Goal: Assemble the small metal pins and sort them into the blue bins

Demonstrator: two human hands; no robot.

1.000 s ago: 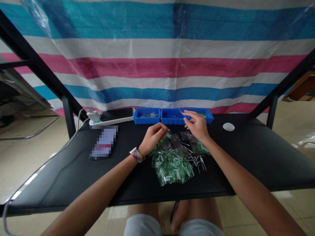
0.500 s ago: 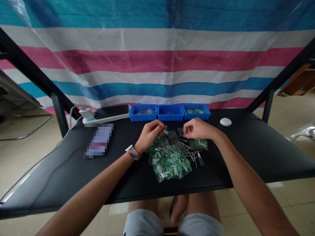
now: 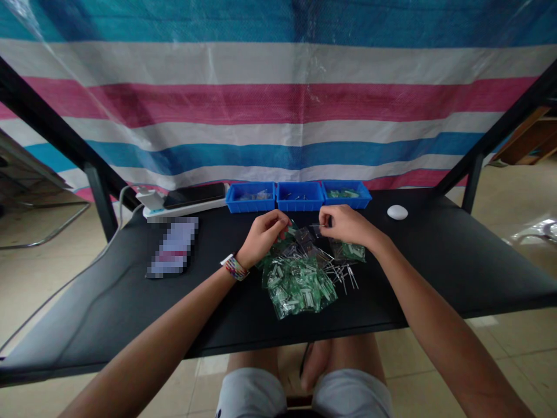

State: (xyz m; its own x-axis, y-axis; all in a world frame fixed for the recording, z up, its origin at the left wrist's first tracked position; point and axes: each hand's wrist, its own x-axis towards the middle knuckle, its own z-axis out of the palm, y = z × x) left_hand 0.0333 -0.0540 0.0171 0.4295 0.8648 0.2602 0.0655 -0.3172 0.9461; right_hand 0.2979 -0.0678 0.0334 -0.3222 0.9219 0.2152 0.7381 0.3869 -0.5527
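Observation:
My left hand [image 3: 264, 233] is closed in a pinch at the far left of the pile, on the edge of a small green plastic bag [image 3: 289, 231]. My right hand [image 3: 346, 223] is closed too; a thin metal pin [image 3: 315, 225] pokes out from its fingertips toward the left hand. Below the hands lies a heap of clear green bags [image 3: 300, 287] with small pale pieces inside. Loose metal pins [image 3: 346, 273] are scattered at its right side. Another green bag [image 3: 353, 252] lies under my right hand, and small dark clear bags [image 3: 304, 235] sit between the hands.
Three blue bins stand in a row at the back: the left bin [image 3: 251, 205] holds clear bags, the middle bin [image 3: 300, 205] pins, the right bin [image 3: 347, 202] green bags. A white mouse [image 3: 397, 212], a phone [image 3: 173, 247] and a power strip [image 3: 187, 210] lie on the black table [image 3: 108, 302].
My right hand has moved slightly left toward my left hand, and a pin now shows at its fingertips. My left hand stays pinched at the green bag.

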